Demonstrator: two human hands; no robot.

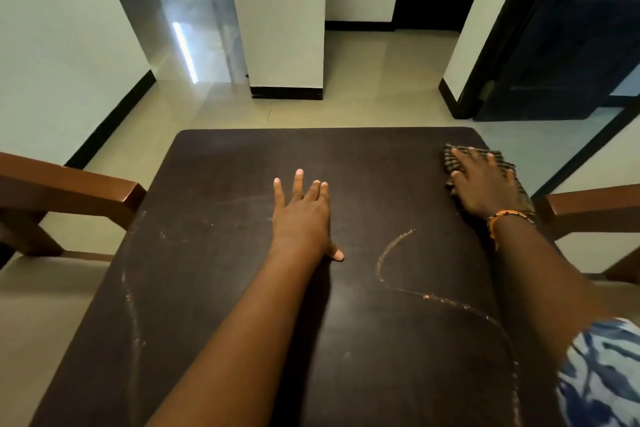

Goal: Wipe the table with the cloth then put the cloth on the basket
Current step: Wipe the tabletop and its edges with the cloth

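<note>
1. Nearest the person, below both wrists, the dark brown matte tabletop [242, 288] carries pale curving streaks of dust [388, 260], one looping between the two forearms and another running down the side left of the left arm. By that residue, the wiping looks only partly done.

2. Just right of the looping streak, the right forearm shows a blue-and-white patterned sleeve [602, 374] at the elbow and an orange beaded wristband [509, 217] at the wrist.

3. Further out, the left hand [303, 215] lies palm down on the bare middle of the tabletop, fingers stretched forward and slightly spread, thumb out to the side. It is released and holds nothing; it seems only to brace the body.

4. Beyond that, toward the far right corner, the right hand [485, 184] is flat, fingers splayed, pressing down on the dark checked cloth [450, 158]. It pins the cloth rather than clenching it; cloth edges peek out ahead of the fingertips and on both sides of the hand.

5. Past both hands, the far strip of tabletop looks cleaner, with only faint smears.

6. Left to do, as I judge it: sweep the near and left streaks, then carry the cloth to the basket, which is not in view.
</note>
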